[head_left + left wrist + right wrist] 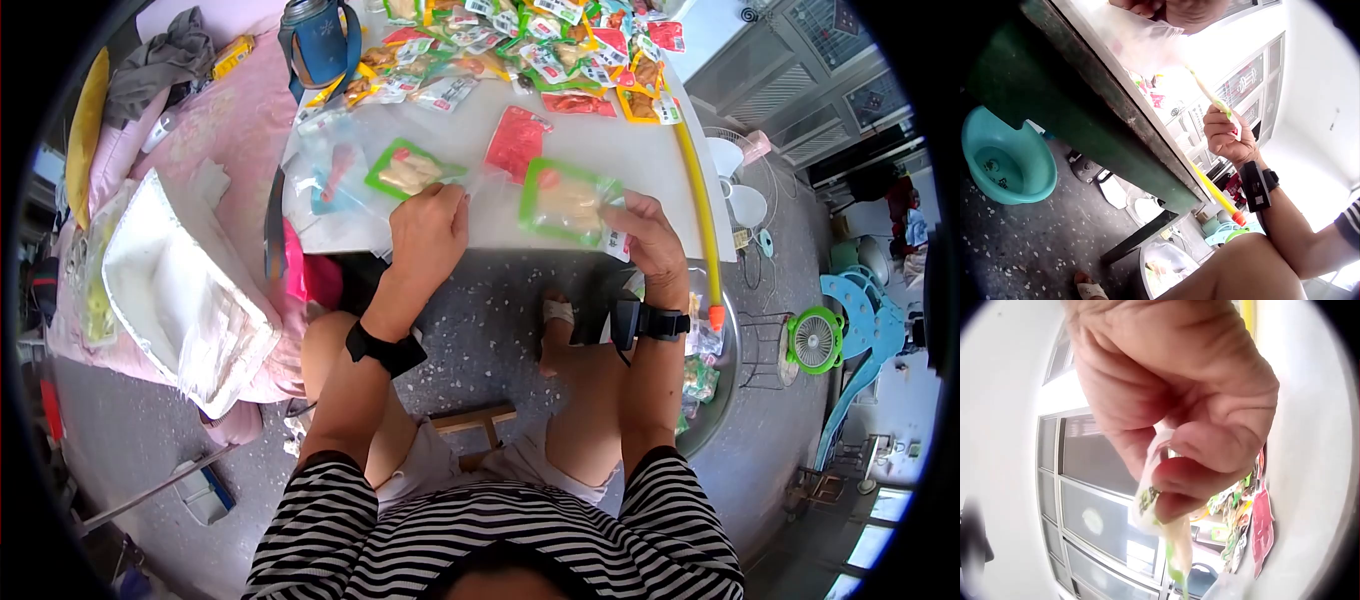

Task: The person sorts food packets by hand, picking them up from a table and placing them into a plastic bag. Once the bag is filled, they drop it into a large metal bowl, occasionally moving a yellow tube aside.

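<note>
My right hand (650, 235) pinches the corner of a green-edged food packet (562, 205) with pale pieces inside, raised over the table's front edge. In the right wrist view, the thumb and fingers (1194, 450) close on the packet's white label end. My left hand (428, 228) is curled at the table edge, gripping a clear plastic bag (1147, 37) that spreads out from its fingers. Just beyond that hand is another green-edged packet (405, 170), overlapped by clear film. A red packet (517, 140) lies flat between and beyond the hands.
Heaped packets (540, 45) cover the white table's (440, 235) far side, beside a blue flask (318, 50). A yellow tube (700, 200) runs along the right edge. A metal basin (715, 390) with packets stands below right; a white foam box (165, 270) sits left.
</note>
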